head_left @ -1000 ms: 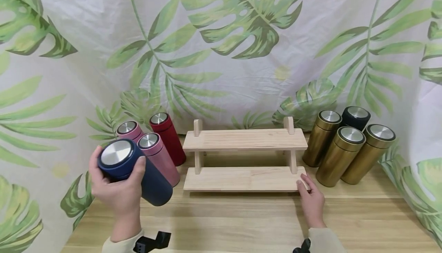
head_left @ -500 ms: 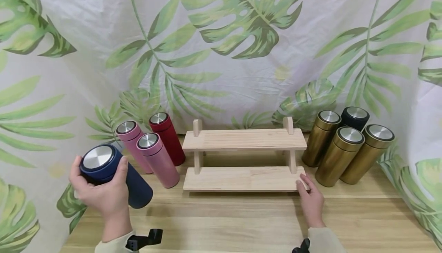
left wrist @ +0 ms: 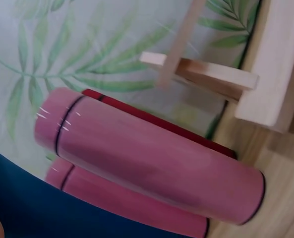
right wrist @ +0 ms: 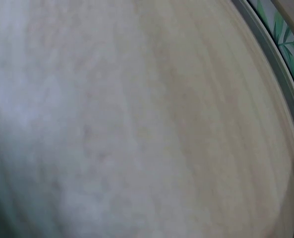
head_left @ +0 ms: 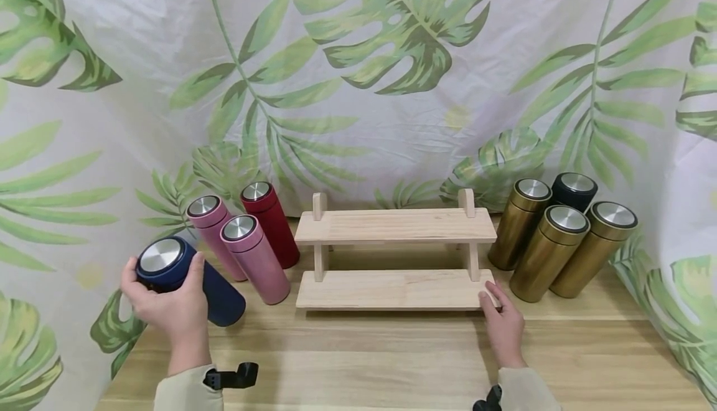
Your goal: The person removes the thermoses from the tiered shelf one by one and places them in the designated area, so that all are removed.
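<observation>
My left hand (head_left: pixel 173 317) grips a navy blue thermos bottle (head_left: pixel 224 296) around its upper part, with the steel-topped lid facing up. Its base is at or close to the tabletop; contact is unclear. Two pink thermos bottles (head_left: pixel 260 264) and a red one (head_left: pixel 274 227) stand just behind and to the right of it. In the left wrist view, the blue bottle (left wrist: pixel 52 203) fills the lower left, before the pink bottle (left wrist: pixel 156 153). My right hand (head_left: pixel 504 330) holds the right front corner of a two-tier wooden shelf (head_left: pixel 392 289) between thumb and fingers.
Right of the shelf stand several gold thermos bottles (head_left: pixel 551 252) and a black one (head_left: pixel 575 190). A leaf-print cloth (head_left: pixel 392 137) hangs behind the wood-grain table (head_left: pixel 358 361) and along its sides. The right wrist view shows mostly a blurred wooden surface (right wrist: pixel 186 124).
My left hand has carried the blue bottle left, away from in front of the pink bottles, and its base is now slightly farther back. The right hand stays at the shelf corner.
</observation>
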Demonstrator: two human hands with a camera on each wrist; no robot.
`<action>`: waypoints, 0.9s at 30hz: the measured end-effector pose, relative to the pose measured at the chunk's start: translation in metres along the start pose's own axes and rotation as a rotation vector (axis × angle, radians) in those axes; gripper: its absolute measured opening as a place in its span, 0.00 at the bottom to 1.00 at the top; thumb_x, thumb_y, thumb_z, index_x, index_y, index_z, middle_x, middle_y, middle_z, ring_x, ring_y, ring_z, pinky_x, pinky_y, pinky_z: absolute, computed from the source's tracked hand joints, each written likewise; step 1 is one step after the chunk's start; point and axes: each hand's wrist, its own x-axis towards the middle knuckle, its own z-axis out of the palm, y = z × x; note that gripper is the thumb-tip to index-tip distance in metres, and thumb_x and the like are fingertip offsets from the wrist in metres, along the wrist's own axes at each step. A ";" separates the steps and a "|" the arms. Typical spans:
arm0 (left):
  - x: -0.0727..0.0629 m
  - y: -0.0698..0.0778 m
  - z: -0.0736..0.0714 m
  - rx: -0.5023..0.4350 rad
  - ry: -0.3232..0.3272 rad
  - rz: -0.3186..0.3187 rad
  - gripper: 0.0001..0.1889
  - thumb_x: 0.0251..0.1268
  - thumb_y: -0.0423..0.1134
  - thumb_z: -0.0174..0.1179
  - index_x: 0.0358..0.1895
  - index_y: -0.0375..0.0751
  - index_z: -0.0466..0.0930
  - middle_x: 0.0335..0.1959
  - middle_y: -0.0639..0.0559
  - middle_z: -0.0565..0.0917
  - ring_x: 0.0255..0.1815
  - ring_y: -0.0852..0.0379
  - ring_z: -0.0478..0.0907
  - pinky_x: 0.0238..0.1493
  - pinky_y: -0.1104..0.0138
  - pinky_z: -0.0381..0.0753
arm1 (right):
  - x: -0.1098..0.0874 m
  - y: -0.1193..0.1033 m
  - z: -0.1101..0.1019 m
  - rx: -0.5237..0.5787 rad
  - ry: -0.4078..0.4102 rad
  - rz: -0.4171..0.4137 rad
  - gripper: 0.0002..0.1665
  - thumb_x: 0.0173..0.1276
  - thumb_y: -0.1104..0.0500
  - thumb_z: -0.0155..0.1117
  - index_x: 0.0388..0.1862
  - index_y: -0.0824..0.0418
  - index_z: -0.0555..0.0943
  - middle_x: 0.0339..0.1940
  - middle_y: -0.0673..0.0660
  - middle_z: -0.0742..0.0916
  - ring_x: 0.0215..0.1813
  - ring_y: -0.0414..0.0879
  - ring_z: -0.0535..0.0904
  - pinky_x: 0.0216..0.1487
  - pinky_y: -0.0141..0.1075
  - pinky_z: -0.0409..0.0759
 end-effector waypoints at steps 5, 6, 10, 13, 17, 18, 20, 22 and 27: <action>0.005 -0.028 0.004 0.042 -0.007 0.009 0.41 0.39 0.32 0.74 0.62 0.46 0.65 0.58 0.52 0.72 0.57 0.62 0.68 0.59 0.72 0.68 | 0.001 -0.002 -0.001 -0.004 0.000 0.011 0.27 0.66 0.47 0.58 0.59 0.61 0.76 0.66 0.56 0.72 0.67 0.51 0.65 0.44 0.09 0.59; 0.005 -0.032 0.004 0.043 -0.004 0.007 0.41 0.39 0.33 0.74 0.63 0.46 0.65 0.58 0.52 0.72 0.57 0.62 0.68 0.59 0.72 0.67 | 0.001 -0.002 -0.001 -0.004 0.000 0.010 0.27 0.66 0.47 0.58 0.59 0.61 0.76 0.66 0.56 0.72 0.68 0.50 0.65 0.45 0.10 0.59; 0.005 -0.042 0.007 0.022 0.015 -0.008 0.42 0.39 0.33 0.75 0.62 0.45 0.63 0.57 0.52 0.71 0.57 0.62 0.67 0.59 0.73 0.66 | 0.002 -0.005 -0.001 0.000 -0.009 0.011 0.26 0.67 0.48 0.58 0.59 0.62 0.76 0.66 0.57 0.72 0.68 0.51 0.64 0.46 0.10 0.59; 0.005 -0.046 0.009 -0.004 0.010 -0.022 0.42 0.40 0.32 0.74 0.62 0.46 0.62 0.58 0.52 0.70 0.58 0.62 0.66 0.59 0.73 0.65 | 0.001 -0.005 -0.001 0.004 -0.011 0.008 0.26 0.67 0.49 0.58 0.58 0.62 0.76 0.66 0.58 0.72 0.68 0.52 0.64 0.44 0.09 0.59; 0.006 -0.049 0.012 -0.005 -0.010 -0.034 0.41 0.41 0.32 0.73 0.62 0.47 0.61 0.59 0.53 0.68 0.59 0.62 0.65 0.60 0.72 0.65 | 0.002 -0.004 -0.001 0.007 0.000 -0.002 0.25 0.67 0.50 0.58 0.58 0.63 0.76 0.66 0.59 0.72 0.67 0.52 0.65 0.42 0.07 0.58; 0.006 -0.050 0.013 -0.004 -0.014 -0.039 0.42 0.41 0.32 0.73 0.62 0.47 0.61 0.59 0.53 0.67 0.59 0.62 0.64 0.60 0.72 0.65 | 0.002 -0.003 -0.001 0.005 0.003 -0.004 0.25 0.67 0.50 0.58 0.57 0.63 0.76 0.66 0.59 0.73 0.67 0.52 0.65 0.42 0.07 0.58; 0.006 -0.053 0.014 -0.002 -0.023 -0.048 0.42 0.41 0.32 0.73 0.63 0.47 0.61 0.59 0.54 0.66 0.59 0.62 0.64 0.60 0.72 0.65 | 0.002 -0.003 -0.001 0.005 0.007 -0.006 0.25 0.67 0.50 0.59 0.57 0.63 0.76 0.65 0.59 0.73 0.67 0.52 0.65 0.42 0.07 0.58; 0.006 -0.055 0.015 0.005 -0.036 -0.054 0.42 0.42 0.32 0.73 0.63 0.48 0.60 0.60 0.54 0.66 0.59 0.62 0.64 0.60 0.71 0.65 | 0.002 -0.002 0.000 0.005 0.008 -0.003 0.25 0.66 0.50 0.59 0.57 0.63 0.76 0.65 0.58 0.73 0.66 0.52 0.67 0.41 0.08 0.60; 0.006 -0.056 0.018 0.047 -0.091 -0.029 0.41 0.43 0.35 0.73 0.64 0.50 0.59 0.61 0.52 0.65 0.60 0.62 0.62 0.60 0.72 0.64 | 0.000 -0.002 0.000 0.004 0.010 0.009 0.25 0.67 0.50 0.58 0.57 0.62 0.76 0.66 0.57 0.73 0.61 0.49 0.70 0.39 0.13 0.63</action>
